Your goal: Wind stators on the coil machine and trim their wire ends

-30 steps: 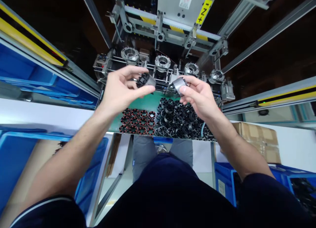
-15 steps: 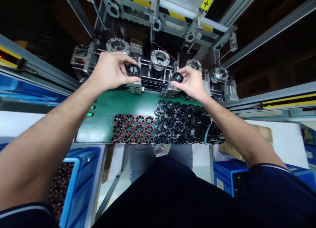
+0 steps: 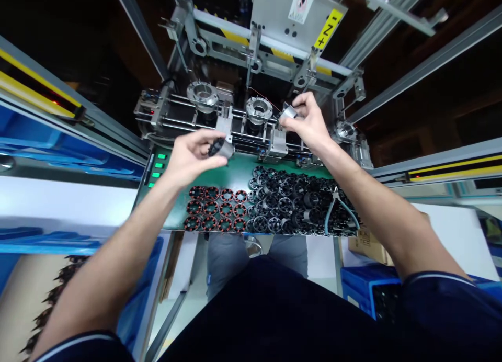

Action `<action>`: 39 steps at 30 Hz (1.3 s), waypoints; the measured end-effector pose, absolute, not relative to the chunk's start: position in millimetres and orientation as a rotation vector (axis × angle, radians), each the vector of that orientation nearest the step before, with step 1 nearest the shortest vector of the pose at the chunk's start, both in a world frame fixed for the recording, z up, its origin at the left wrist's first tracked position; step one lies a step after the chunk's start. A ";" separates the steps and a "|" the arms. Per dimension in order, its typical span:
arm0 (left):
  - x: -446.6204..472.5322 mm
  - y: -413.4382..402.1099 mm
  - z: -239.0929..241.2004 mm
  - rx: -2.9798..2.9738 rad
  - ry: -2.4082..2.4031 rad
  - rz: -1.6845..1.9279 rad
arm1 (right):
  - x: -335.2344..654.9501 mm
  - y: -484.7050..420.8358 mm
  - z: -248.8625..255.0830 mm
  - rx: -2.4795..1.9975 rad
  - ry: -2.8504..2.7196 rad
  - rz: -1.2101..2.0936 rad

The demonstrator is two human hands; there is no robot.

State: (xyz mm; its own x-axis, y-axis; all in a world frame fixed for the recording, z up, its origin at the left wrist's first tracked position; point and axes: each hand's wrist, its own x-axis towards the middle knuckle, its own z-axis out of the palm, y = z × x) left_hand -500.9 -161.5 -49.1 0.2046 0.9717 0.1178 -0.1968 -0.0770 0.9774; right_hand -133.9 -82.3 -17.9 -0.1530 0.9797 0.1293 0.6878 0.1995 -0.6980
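My left hand (image 3: 187, 156) is closed around a stator core (image 3: 225, 149) with black plastic ends and a grey metal side. It hangs tilted in front of the machine's fixture row, above the back of the green worktop (image 3: 172, 215). Between thumb and fingers of my right hand (image 3: 312, 122) is a second stator core (image 3: 289, 112), its metal side facing up. It is close to the right of the middle round metal fixture (image 3: 259, 110). Another round fixture (image 3: 203, 94) stands behind my left hand, and a third (image 3: 344, 131) is beyond my right wrist.
Rows of stators with orange-red windings (image 3: 225, 209) lie at the worktop's front. Right of them are many black stator cores (image 3: 285, 204), stacked, with cutting pliers (image 3: 335, 200) on top. Blue bins (image 3: 361, 283) stand below right. Metal frame posts (image 3: 137, 32) flank the machine.
My left hand has drawn back from the fixtures toward the worktop with its stator core. Both cores have turned, so their metal sides show. The view has shifted and the pliers are now visible.
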 end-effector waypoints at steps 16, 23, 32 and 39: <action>-583.2 -199.6 -160.8 0.221 0.756 1.347 | -176.7 14.3 -4.0 -1.514 -2.466 0.310; -569.1 -197.0 -158.7 0.176 0.716 1.215 | -175.4 46.0 13.3 -1.479 -2.567 0.525; -568.8 -194.0 -147.1 0.186 0.627 1.267 | -211.1 -24.5 7.2 -1.461 -2.551 0.068; -564.5 -190.6 -147.8 0.252 0.708 1.270 | -336.9 -140.0 -18.3 -0.947 -2.493 0.620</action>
